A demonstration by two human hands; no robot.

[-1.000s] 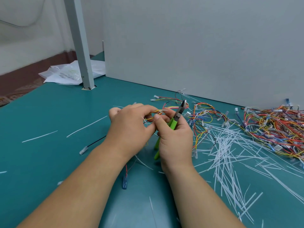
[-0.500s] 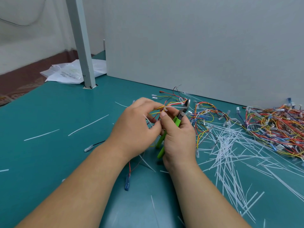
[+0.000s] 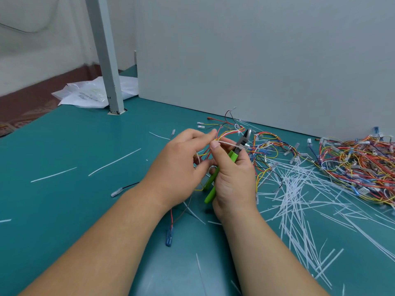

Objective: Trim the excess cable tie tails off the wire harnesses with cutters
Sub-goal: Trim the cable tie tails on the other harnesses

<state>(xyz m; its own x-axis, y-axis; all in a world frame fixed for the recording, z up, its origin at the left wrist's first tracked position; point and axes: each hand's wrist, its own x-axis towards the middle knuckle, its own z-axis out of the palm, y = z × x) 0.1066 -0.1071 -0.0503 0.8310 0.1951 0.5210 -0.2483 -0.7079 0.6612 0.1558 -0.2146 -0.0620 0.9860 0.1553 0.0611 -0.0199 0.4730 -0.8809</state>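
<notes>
My left hand [image 3: 179, 165] grips a wire harness [image 3: 226, 133] of red, yellow and white wires, lifted a little above the teal table [image 3: 74, 146]. My right hand [image 3: 233, 178] holds green-handled cutters [image 3: 213, 182], whose metal jaws [image 3: 243, 139] point up and to the right beside the harness. A white cable tie tail [image 3: 226, 143] runs from my right thumb tip to the jaws. A red wire with a blue terminal [image 3: 168, 240] hangs down from the harness onto the table.
A big pile of coloured harnesses [image 3: 359, 167] lies at the right. Several cut white tie tails [image 3: 299, 199] are strewn in front of it, and a few lie at the left [image 3: 115, 162]. A grey post [image 3: 104, 54], plastic bags [image 3: 89, 95] and a grey partition [image 3: 256, 60] stand behind.
Both hands lifted the harness slightly, and the cutter jaws have come up to the white tie tail, which now lies stretched from my right thumb to the jaws.
</notes>
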